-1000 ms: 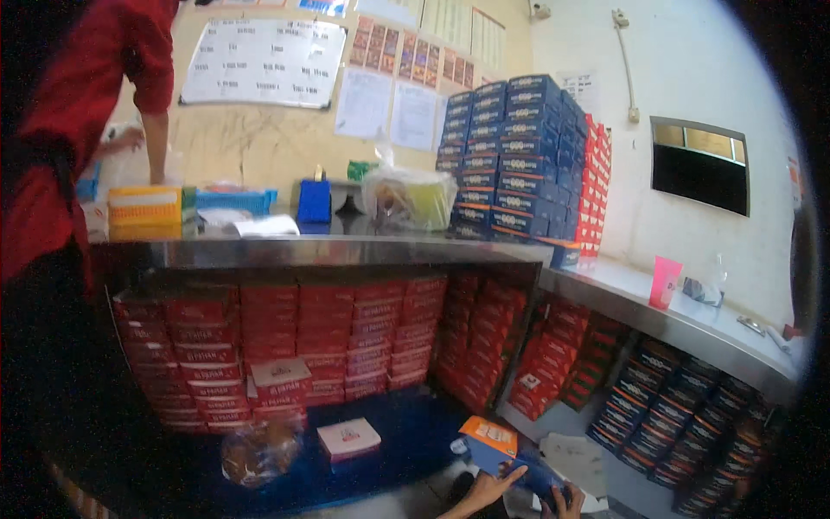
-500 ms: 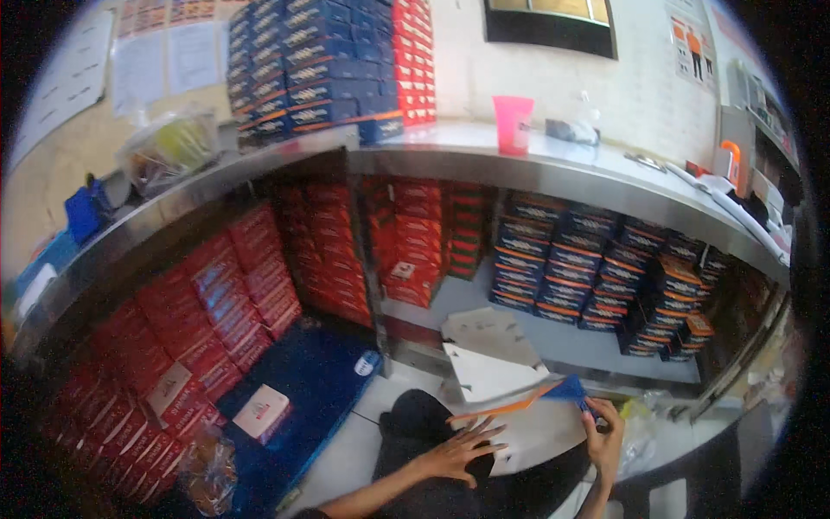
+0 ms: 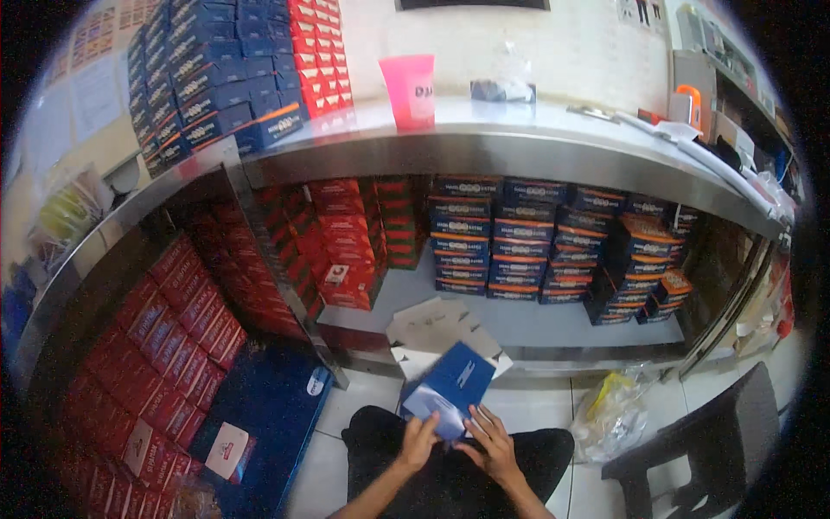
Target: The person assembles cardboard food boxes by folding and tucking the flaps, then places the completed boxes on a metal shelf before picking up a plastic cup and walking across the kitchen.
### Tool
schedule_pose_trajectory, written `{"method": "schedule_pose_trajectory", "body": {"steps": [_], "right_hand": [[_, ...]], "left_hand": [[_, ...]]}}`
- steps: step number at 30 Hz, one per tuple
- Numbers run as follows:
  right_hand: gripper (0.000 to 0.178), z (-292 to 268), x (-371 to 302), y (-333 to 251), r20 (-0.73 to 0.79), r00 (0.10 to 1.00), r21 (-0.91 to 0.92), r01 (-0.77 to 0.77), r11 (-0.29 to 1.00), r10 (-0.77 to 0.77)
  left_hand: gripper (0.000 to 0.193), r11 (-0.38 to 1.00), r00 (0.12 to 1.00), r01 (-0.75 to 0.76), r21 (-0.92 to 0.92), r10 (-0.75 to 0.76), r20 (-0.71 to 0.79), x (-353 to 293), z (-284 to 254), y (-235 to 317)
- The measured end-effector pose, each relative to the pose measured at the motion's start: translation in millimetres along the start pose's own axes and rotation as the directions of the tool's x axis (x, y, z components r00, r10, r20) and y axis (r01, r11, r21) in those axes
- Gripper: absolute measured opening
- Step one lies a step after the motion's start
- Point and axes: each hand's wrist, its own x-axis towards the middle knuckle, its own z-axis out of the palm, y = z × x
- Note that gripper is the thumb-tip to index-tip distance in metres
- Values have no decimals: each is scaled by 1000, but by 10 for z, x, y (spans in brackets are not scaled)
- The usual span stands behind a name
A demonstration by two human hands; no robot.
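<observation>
A blue cardboard box [image 3: 461, 378], partly folded, lies over my lap with its blue outside facing up. My left hand [image 3: 419, 443] grips the near left corner of the box, fingers bent at a pale, shiny flap. At the near right edge my right hand [image 3: 490, 445] presses with fingers and thumb around the same end. Just beyond the box, flat unfolded cartons [image 3: 432, 324] with white insides lie stacked and partly covered by it. The underside of the box is hidden.
Red boxes [image 3: 173, 329] are piled at the left beside a blue board [image 3: 277, 415] carrying a small pale-topped box [image 3: 228, 451]. Dark blue boxes [image 3: 462, 233] stand under the metal counter [image 3: 519, 151], which holds a pink cup [image 3: 409, 93]. A plastic bag [image 3: 614, 415] and a dark chair [image 3: 700, 441] are at right.
The carton has turned from its white inside to its blue outside facing up. My left hand, spread before, now grips it, and both hands have come closer together. The view has swung right.
</observation>
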Motion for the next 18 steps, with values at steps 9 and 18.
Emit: {"method": "schedule_pose_trajectory", "body": {"steps": [9,18], "right_hand": [[45,171,624,256,-220,942,-51,249,967,-255],[39,-120,984,-67,-442,874,34,243,969,-204]], "left_hand": [[25,983,995,-98,-153,97,-11,114,302,684],[23,750,804,-405,523,564,-187,238,472,559]]}}
